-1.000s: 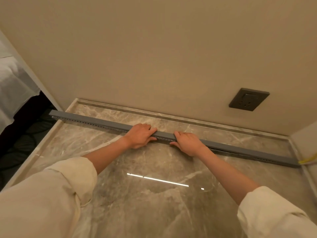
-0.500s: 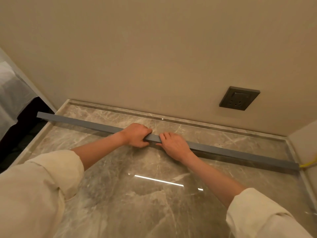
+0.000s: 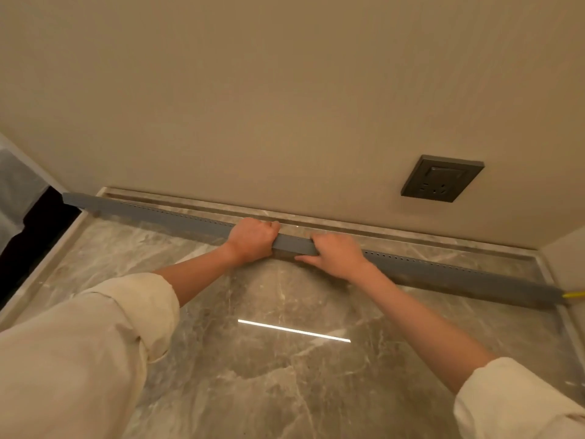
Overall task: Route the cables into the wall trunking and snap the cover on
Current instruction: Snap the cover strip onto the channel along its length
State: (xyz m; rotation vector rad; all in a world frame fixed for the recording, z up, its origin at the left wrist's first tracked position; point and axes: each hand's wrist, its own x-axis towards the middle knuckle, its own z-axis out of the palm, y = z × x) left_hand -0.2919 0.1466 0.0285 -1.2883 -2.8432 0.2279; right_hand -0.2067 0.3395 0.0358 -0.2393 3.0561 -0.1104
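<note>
The left hand was clenched around the grey trunking, fingers wrapped over its top. Just beside it, the right hand grasped the same piece, fingers curled over the top and thumb along the near face. The long trunking lay across the marble floor, near the wall, a row of small holes along its upper edge. A yellow cable showed at its right end. A dark socket sat on the wall

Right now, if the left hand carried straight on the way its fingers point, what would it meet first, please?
The left hand grips the grey trunking. Straight on, beyond the marble ledge, the beige wall looks first, though depth is unclear.
</note>
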